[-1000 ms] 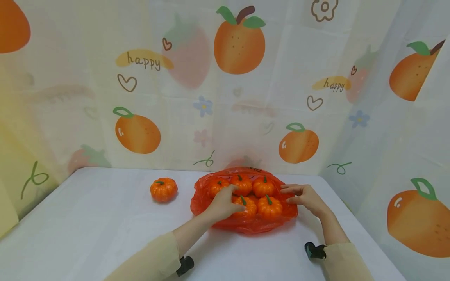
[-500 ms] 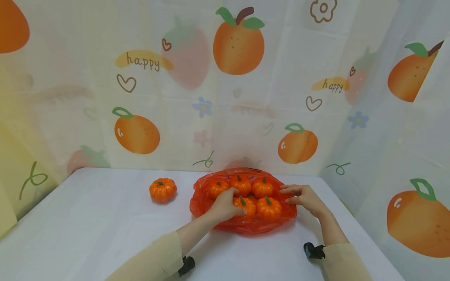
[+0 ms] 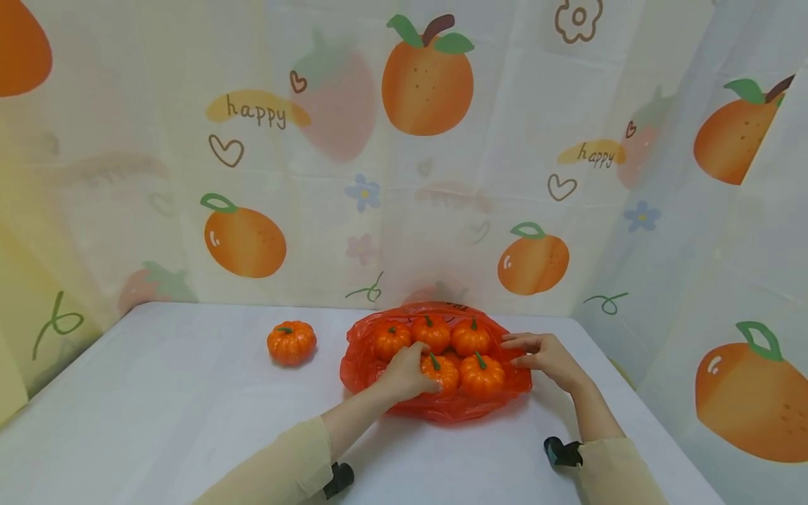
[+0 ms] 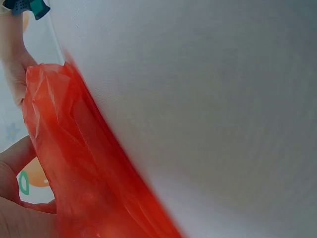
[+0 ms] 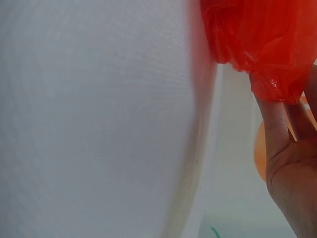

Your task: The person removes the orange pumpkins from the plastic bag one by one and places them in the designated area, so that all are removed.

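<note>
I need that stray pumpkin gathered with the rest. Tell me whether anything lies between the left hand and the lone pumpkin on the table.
Nothing visible does. The left hand rests on the pumpkins in the red bag; the lone pumpkin sits apart, beyond the bag's edge, with only bare white table between.

Left of the red bag [image 3: 435, 365] the desk [image 3: 158, 393] lies open, save one lone pumpkin [image 3: 291, 342] near it.

The bag [image 3: 435, 405] is thin red plastic, glossy, crinkled and see-through. The pumpkins [image 3: 481, 373] look like smooth, ribbed plastic with a slight sheen. The table [image 3: 158, 400] has a matt white cloth-like cover. The backdrop [image 3: 379, 175] at 12 o'clock is printed, creased fabric.
</note>
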`<action>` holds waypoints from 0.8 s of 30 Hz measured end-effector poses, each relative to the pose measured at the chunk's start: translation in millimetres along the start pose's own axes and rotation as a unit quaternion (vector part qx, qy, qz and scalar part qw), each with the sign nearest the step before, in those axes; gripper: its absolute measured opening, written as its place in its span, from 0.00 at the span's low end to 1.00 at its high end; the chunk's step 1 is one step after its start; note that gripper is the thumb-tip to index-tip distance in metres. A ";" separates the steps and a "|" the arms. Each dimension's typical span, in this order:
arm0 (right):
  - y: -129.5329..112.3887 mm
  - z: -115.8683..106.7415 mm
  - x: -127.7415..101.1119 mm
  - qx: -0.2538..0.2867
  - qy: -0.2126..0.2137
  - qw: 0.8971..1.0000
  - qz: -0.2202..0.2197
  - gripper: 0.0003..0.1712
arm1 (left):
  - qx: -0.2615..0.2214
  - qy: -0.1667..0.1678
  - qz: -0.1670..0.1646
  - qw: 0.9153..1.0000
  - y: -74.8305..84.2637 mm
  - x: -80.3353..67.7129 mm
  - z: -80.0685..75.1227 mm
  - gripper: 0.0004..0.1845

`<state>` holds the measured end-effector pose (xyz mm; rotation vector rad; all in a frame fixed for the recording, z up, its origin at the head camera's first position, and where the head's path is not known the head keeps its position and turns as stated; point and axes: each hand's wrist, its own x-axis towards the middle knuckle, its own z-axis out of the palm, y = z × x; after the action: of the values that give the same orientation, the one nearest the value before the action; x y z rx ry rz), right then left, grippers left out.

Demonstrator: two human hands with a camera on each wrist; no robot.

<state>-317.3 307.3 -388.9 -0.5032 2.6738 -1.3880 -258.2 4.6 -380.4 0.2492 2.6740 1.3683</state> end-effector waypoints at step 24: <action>-1.0 1.5 0.7 -0.007 0.001 1.000 0.000 0.21 | 0.012 -0.010 0.007 1.000 -4.6 2.3 1.5 0.32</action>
<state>-317.4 305.4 -388.9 -0.5027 2.6871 -1.3723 -260.6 3.6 -385.1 0.2836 2.6786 1.3313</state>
